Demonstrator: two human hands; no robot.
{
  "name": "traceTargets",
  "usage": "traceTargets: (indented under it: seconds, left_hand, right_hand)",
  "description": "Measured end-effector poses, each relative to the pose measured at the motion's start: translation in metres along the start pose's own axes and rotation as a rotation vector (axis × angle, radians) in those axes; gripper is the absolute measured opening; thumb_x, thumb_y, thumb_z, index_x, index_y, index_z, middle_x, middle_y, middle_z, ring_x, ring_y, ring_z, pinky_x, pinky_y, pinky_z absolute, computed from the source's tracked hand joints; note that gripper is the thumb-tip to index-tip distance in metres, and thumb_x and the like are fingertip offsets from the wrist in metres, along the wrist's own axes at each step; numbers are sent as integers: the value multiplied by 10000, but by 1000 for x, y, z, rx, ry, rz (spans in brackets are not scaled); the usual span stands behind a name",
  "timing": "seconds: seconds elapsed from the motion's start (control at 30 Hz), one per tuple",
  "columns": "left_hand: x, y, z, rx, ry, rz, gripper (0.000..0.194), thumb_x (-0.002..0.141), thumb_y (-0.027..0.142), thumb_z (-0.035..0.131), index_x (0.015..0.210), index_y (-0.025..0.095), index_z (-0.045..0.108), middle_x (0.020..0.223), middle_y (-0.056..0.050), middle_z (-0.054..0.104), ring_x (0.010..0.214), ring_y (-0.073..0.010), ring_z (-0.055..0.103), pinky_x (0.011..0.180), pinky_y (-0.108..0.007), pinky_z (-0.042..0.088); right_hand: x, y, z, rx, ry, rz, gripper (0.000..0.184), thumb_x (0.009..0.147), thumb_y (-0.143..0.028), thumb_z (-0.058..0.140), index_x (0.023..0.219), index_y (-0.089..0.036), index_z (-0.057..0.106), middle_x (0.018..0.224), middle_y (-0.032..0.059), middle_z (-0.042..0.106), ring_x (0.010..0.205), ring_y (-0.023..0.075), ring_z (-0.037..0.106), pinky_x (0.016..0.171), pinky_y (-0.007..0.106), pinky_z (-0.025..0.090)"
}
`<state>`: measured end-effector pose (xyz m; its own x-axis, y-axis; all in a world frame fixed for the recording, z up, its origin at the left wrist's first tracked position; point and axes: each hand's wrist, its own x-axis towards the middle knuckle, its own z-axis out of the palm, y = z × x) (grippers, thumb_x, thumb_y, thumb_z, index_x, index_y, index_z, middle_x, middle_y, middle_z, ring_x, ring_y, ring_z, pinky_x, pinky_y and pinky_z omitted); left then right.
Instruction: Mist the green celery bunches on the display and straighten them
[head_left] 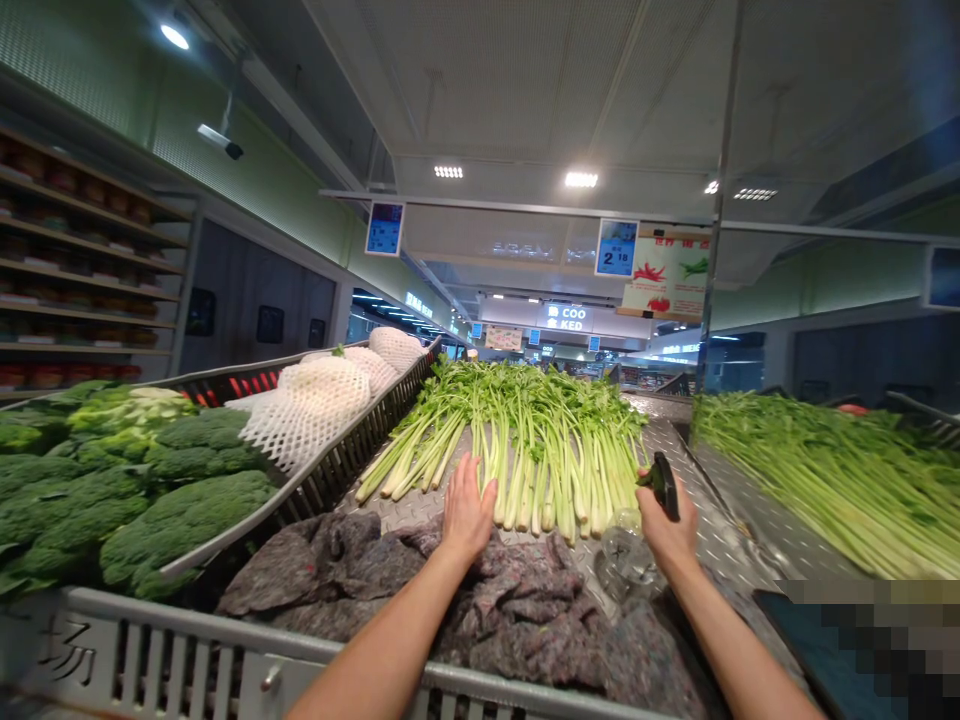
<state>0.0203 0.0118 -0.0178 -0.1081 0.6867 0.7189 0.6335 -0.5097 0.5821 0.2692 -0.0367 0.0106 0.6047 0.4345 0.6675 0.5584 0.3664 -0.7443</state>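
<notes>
Celery stalks [540, 460] lie side by side in a broad layer on a metal sheet, root ends towards me. My left hand [468, 508] is just in front of their cut ends, with its fingers stretched out and nothing held. Whether its fingertips touch the stalks or the metal I cannot tell. My right hand [670, 525] is closed around a spray bottle [628, 560] with a clear body and a black head, at the right end of the celery. A crumpled grey-brown felt cloth [525, 610] lies under both forearms.
On the left, broccoli [180, 510] and net-wrapped pale produce [326, 395] fill a black crate [345, 450]. A grey slatted crate edge [187, 620] runs along the front. A mirror panel [817, 330] stands on the right. Price signs [616, 248] hang above.
</notes>
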Motion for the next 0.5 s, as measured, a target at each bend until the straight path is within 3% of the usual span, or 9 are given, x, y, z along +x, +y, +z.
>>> traceTargets:
  seconds: [0.5]
  left_hand:
    - [-2, 7, -4, 34, -38, -30, 478, 791, 320, 339, 1208, 90, 366, 1335, -155, 312, 1245, -232, 266, 1014, -413, 245]
  right_hand:
    - [0, -4, -1, 19, 3, 13, 360, 590, -302, 482, 892, -157, 613, 735, 11, 589, 600, 132, 479, 552, 231, 346]
